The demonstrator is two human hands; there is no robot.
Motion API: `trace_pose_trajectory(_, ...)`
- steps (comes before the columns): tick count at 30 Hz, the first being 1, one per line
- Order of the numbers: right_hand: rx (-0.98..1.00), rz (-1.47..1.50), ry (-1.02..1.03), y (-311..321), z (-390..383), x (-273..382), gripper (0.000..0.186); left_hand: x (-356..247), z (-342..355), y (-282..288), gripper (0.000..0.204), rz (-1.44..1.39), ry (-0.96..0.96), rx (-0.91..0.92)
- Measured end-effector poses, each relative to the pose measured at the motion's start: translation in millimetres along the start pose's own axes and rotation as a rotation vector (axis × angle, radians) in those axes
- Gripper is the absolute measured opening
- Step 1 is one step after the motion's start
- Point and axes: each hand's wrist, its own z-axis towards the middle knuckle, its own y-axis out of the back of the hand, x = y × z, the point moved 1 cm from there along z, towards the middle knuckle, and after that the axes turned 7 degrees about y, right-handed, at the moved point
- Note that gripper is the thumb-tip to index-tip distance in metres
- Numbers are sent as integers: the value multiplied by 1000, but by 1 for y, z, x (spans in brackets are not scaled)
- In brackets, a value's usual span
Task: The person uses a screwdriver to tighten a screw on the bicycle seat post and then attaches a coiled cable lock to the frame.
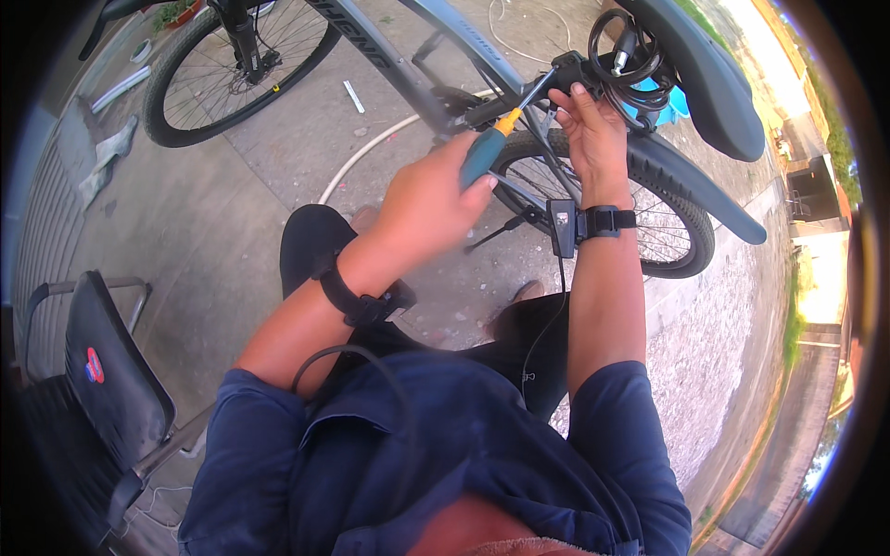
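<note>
A screwdriver (484, 154) with a green and yellow handle is gripped in my left hand (422, 199). Its shaft points up and right to a black clamp (569, 70) on the bicycle just ahead of the saddle (709, 79). My right hand (598, 139) is right beside that clamp, palm toward me, fingers bent and drawn together. A small dark piece shows by its fingertips, too small to make out. Next to this hand hangs a coiled black cable lock (626, 60). The bicycle frame (371, 51) is grey, and the screwdriver's tip is hard to see against the clamp.
Below the saddle, a black rear mudguard (695, 185) reaches over the rear wheel (691, 241). The front wheel (162, 111) is at the far left. A pale hose (357, 157) curves across the concrete. A black chair (116, 371) stands at my left. Something blue (672, 102) shows behind the lock.
</note>
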Motion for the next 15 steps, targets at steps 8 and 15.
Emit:
trace_pose_trajectory(8,42,-1,-52,3,15,-8,28,2,11,10,37,-1212,762,500)
trace_pose_trajectory(15,23,-23,-50,4,15,-4,28,-12,9,10,39,-38,51,89)
